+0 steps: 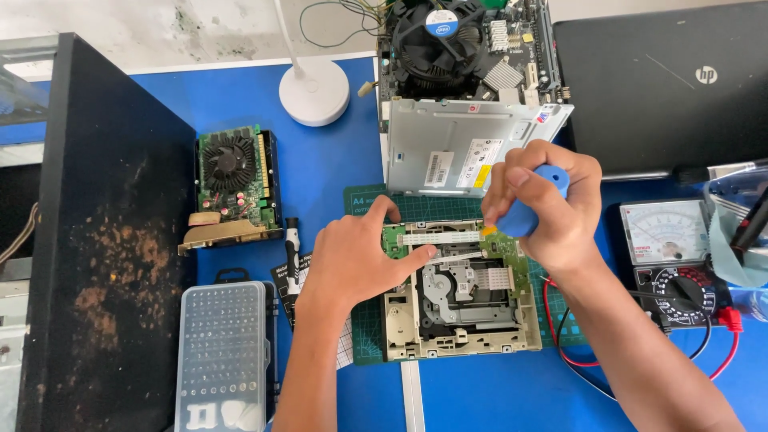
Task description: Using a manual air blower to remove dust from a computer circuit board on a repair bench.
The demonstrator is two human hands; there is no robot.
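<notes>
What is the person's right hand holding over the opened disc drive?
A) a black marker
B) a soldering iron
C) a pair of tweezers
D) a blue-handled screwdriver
D: the right hand grips a blue-handled screwdriver with its tip down on the opened disc drive.

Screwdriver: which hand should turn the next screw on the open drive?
Right. The right hand already holds the blue screwdriver tip-down on the open drive, while the left hand lies flat, steadying it.
</notes>
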